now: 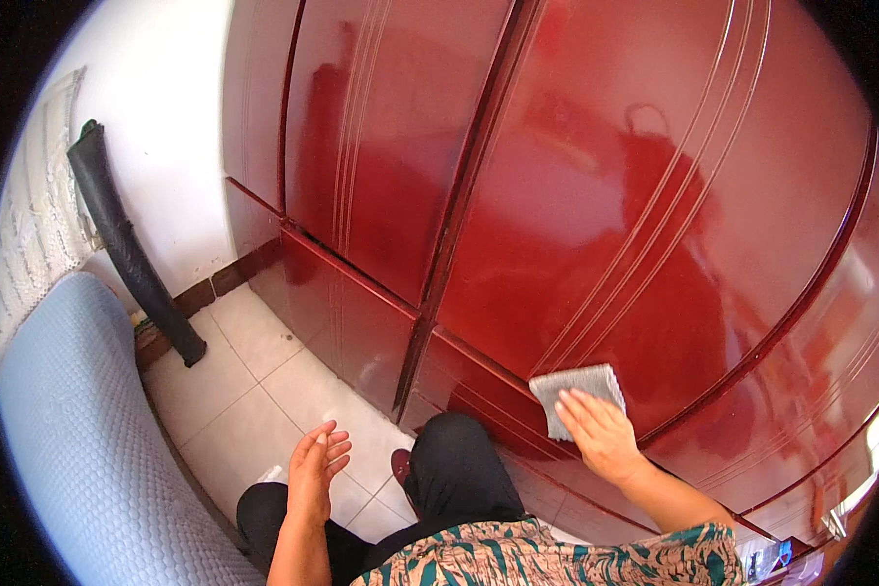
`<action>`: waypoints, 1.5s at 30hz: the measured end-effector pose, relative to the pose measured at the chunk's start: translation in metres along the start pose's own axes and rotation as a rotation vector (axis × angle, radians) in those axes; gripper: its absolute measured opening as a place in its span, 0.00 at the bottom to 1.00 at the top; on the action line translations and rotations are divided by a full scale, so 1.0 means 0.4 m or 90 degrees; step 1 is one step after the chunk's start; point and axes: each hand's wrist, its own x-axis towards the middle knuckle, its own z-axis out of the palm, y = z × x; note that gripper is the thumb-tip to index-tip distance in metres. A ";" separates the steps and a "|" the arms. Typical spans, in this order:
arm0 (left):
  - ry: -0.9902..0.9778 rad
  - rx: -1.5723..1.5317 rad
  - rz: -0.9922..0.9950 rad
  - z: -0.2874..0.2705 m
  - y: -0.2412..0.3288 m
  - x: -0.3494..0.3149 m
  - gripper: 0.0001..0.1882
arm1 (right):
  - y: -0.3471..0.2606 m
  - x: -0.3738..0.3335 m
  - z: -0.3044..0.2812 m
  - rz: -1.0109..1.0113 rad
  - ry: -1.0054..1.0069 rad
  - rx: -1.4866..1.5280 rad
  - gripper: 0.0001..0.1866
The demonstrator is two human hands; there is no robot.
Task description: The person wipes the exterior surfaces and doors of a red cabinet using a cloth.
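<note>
My right hand [596,430] presses a folded grey cloth [578,383] against the glossy dark-red wardrobe [518,225], near the bottom edge of a door panel. Its fingers lie over the cloth, holding it to the surface. Above my left knee hangs my left hand [314,469], with nothing in it and its fingers loosely apart. The wardrobe doors carry thin vertical groove lines and reflect a figure. Below the doors runs a row of red drawer fronts [352,313].
A light-blue quilted bed edge [98,420] curves along the left. Against the white wall [166,127] leans a long black tube-like roll [132,244], its lower end on the pale tiled floor [254,400]. A few small items [767,559] sit at the lower right.
</note>
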 end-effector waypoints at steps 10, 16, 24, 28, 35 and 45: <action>0.047 -0.020 -0.019 -0.037 -0.017 0.019 0.22 | -0.036 0.251 0.036 -0.037 0.059 -0.020 0.28; 0.085 -0.019 -0.026 -0.076 -0.035 0.053 0.22 | -0.052 0.441 0.152 -0.126 0.106 -0.033 0.26; 0.094 -0.036 0.034 -0.102 -0.004 0.013 0.23 | 0.008 0.213 0.015 -0.137 -0.006 -0.092 0.27; 0.101 -0.055 0.071 -0.084 0.021 -0.012 0.25 | 0.042 0.005 -0.112 0.031 -0.081 -0.055 0.29; 0.121 -0.063 0.097 -0.086 0.033 -0.006 0.24 | 0.059 -0.127 -0.100 0.185 0.030 -0.182 0.27; 0.124 -0.077 0.043 -0.143 -0.010 0.032 0.20 | 0.023 0.330 -0.019 0.006 0.112 -0.076 0.29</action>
